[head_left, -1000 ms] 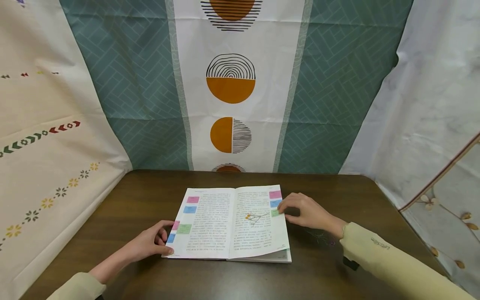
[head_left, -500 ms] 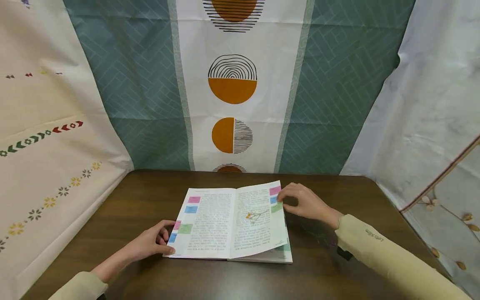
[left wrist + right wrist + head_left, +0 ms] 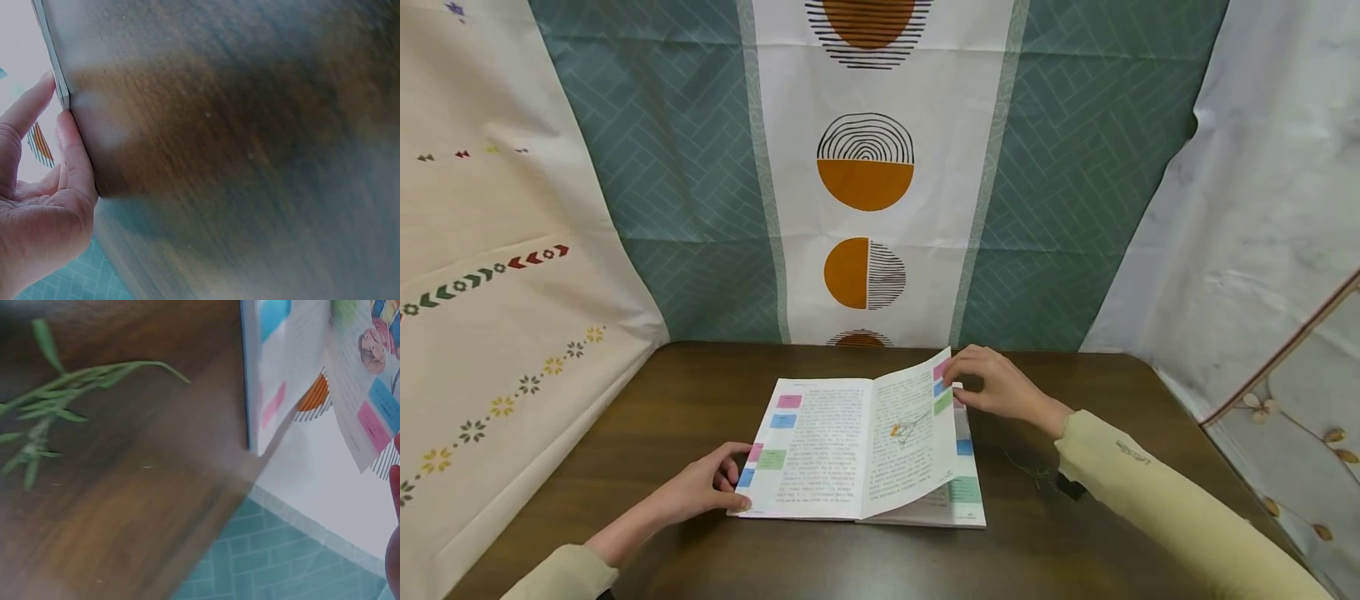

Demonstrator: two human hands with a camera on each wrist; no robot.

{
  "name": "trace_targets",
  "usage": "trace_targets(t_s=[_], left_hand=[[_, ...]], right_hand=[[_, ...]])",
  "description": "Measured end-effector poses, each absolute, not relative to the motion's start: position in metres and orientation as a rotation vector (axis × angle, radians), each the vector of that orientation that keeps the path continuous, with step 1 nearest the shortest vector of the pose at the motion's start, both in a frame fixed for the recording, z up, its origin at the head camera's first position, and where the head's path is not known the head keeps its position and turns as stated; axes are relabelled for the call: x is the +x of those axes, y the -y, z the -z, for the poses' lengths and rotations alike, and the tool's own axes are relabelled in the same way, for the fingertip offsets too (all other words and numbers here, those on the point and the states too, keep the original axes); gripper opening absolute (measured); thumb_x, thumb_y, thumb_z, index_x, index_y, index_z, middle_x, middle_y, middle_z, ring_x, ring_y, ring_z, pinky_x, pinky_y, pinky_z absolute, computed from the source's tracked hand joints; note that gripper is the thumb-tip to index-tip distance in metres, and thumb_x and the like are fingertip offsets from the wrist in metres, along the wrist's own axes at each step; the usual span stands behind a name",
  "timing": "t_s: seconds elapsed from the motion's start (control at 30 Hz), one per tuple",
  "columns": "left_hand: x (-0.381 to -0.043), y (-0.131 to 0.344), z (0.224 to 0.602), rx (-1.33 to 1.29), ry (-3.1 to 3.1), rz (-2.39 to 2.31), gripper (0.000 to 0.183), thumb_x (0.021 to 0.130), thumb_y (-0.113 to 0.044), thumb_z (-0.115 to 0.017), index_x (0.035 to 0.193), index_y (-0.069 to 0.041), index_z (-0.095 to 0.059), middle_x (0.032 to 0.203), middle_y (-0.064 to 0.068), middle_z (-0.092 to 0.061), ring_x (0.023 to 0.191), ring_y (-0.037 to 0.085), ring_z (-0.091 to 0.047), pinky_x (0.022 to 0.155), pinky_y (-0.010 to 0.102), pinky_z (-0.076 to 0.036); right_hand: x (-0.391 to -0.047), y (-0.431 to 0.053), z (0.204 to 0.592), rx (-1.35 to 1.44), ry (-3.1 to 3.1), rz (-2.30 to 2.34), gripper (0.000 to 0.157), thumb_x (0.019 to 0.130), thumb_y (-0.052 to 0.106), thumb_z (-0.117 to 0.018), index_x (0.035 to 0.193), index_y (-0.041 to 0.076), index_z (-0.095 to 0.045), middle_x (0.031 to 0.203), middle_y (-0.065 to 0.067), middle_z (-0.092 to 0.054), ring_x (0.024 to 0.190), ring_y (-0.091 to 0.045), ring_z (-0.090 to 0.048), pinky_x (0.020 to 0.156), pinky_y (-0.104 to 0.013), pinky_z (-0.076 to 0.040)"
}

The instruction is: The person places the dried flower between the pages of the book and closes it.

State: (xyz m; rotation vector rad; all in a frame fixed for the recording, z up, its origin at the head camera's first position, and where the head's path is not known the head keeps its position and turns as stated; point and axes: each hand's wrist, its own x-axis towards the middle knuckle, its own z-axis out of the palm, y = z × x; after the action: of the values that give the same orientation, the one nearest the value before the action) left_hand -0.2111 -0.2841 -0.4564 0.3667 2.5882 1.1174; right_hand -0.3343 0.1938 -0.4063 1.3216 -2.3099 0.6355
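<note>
An open book (image 3: pixel 820 450) lies on the brown table, with coloured tabs along its page margins. At its lower left corner my left hand (image 3: pixel 703 485) pinches the edge; in the left wrist view the thumb is over the page and the fingers (image 3: pixel 74 147) lie at the edge below. My right hand (image 3: pixel 1000 385) pinches the outer edge of a right-hand page (image 3: pixel 891 479), which is lifted and curves upward. A small orange flower with thin stems (image 3: pixel 898 431) shows on that page; I cannot tell whether it is printed. The page's underside (image 3: pixel 350 406) carries a coloured picture.
A green leafy sprig (image 3: pixel 62 387) lies on the table (image 3: pixel 1075 542) to the right of the book, below my right forearm. Patterned cloths (image 3: pixel 685 167) hang at the back and both sides of the table.
My right hand has moved up and to the left, raising the page and uncovering more of the tabbed page beneath. My left hand has stayed at the book's corner.
</note>
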Motion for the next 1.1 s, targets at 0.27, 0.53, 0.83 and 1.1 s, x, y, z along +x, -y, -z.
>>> trace_targets(t_s=[0.27,0.53,0.83,1.1], left_hand=[[-0.212,0.284,0.457,0.375,-2.588,-1.129,0.082,0.080,-0.025,-0.082,0.143,0.000,-0.037,0.093,0.008,-0.050,0.076,0.010,-0.052,0.063,0.022,-0.040],[-0.211,0.284,0.457,0.365,-2.578,-1.130,0.083,0.080,-0.026,-0.082,0.143,0.001,-0.037,0.093,0.007,-0.050,0.076,0.010,-0.052,0.064,0.022,-0.041],[-0.211,0.284,0.456,0.375,-2.584,-1.130,0.082,0.080,-0.025,-0.082,0.143,0.002,-0.037,0.093,0.007,-0.050,0.076,0.009,-0.052,0.063,0.022,-0.041],[-0.211,0.285,0.457,0.394,-2.571,-1.150,0.081,0.081,-0.023,-0.082,0.143,0.002,-0.037,0.093,0.008,-0.049,0.075,0.009,-0.051,0.063,0.022,-0.040]], right_hand=[[-0.343,-0.175,0.388,1.351,2.288,-0.628,0.017,0.081,0.005,-0.077,0.095,0.015,-0.074,0.103,0.002,-0.072,0.100,-0.014,-0.061,0.086,-0.035,-0.052],[-0.350,-0.144,0.372,1.411,2.216,-0.592,0.013,0.084,0.007,-0.075,0.094,0.015,-0.072,0.100,0.003,-0.070,0.096,-0.014,-0.062,0.086,-0.034,-0.052],[-0.353,-0.106,0.356,1.452,2.143,-0.591,0.012,0.083,0.007,-0.076,0.089,0.015,-0.070,0.093,0.002,-0.070,0.092,-0.015,-0.061,0.084,-0.032,-0.052],[-0.353,-0.073,0.351,1.462,2.104,-0.565,0.008,0.085,0.014,-0.077,0.089,0.017,-0.071,0.096,0.002,-0.070,0.091,-0.016,-0.058,0.084,-0.031,-0.049]])
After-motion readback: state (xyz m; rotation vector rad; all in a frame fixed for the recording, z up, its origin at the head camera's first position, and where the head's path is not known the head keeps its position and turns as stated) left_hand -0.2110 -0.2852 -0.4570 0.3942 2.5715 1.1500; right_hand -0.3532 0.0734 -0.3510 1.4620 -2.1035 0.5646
